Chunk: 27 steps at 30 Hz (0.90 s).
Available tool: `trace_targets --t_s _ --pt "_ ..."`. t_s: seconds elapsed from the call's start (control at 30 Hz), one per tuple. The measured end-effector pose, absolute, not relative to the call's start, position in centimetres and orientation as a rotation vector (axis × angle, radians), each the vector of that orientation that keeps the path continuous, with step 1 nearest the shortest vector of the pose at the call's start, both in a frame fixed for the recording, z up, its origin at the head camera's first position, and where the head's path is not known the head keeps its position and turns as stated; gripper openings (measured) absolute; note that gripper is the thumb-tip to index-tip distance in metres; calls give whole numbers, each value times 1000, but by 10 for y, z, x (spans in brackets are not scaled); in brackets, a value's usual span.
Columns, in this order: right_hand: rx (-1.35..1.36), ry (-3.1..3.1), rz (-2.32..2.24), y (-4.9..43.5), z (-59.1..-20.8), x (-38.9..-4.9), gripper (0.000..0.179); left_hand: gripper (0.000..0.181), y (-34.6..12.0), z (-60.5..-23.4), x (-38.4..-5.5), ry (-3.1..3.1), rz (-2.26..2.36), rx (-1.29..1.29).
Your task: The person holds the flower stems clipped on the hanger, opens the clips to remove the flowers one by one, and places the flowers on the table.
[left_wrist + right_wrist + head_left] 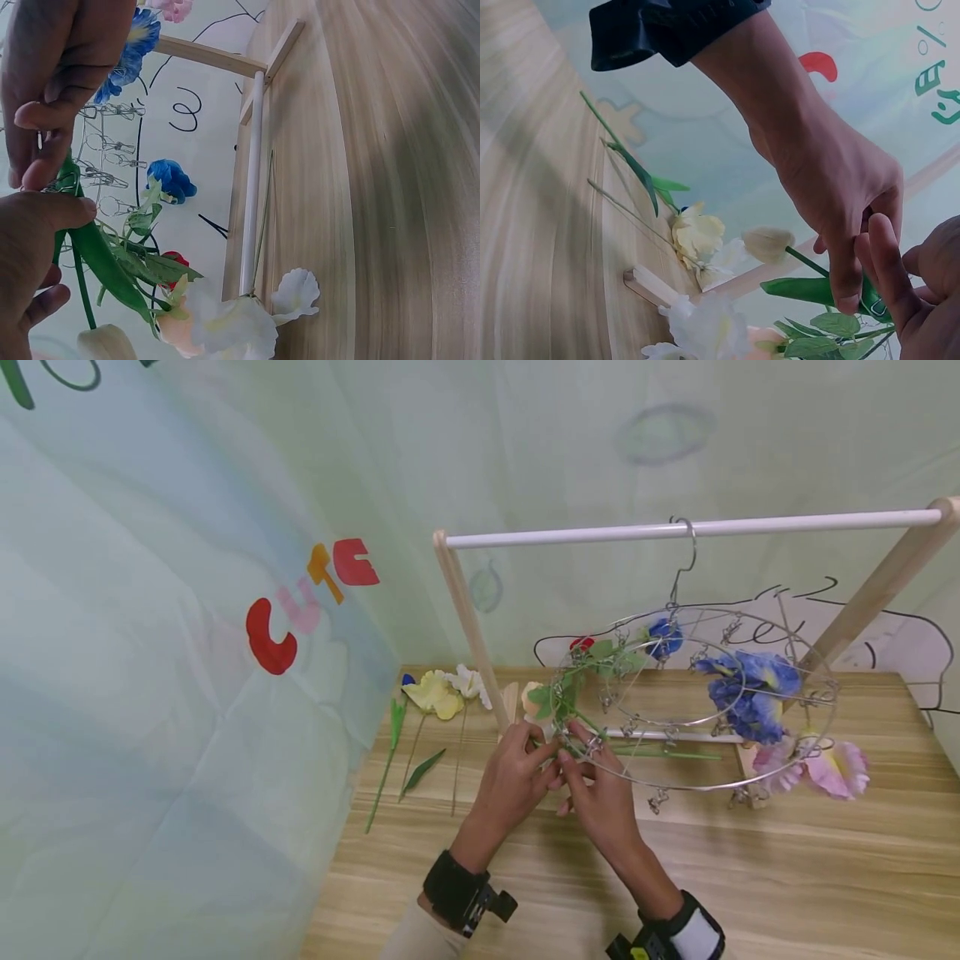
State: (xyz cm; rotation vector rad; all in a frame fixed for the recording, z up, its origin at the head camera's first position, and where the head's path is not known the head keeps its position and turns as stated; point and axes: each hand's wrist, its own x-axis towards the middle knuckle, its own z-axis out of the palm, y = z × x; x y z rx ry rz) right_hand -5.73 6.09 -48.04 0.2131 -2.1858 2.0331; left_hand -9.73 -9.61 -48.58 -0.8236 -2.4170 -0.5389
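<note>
My left hand (517,768) pinches the green stem and leaf of a white tulip (769,245) at the near left edge of the wire hanger ring. In the left wrist view the tulip's leaf (112,270) passes under the left thumb, with the stem beside it. Close against it, my right hand (603,789) pinches at a small metal clip there, its fingers mostly covering the clip. The round wire hanger (712,788) hangs by its hook from a white rod (555,536). Blue flowers (750,693) and pink flowers (840,770) are on its right side.
At the left of the wooden table (862,877) lie a yellow flower (435,695), a white flower (469,683) and a green-leaved stem (395,727). A loose leaf (423,772) lies nearby. Wooden posts (472,627) hold the rod; several empty clips (657,800) dangle from the ring.
</note>
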Motion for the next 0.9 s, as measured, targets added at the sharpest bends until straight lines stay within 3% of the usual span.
trace_targets --t_s 0.13,0.9 --pt "227 -2164 2090 62 -480 -60 49 5 -95 -486 -95 -2398 -495 -836" --pt "201 -2261 2227 75 -474 -69 35 6 -99 -478 -82 -2427 -463 -874"
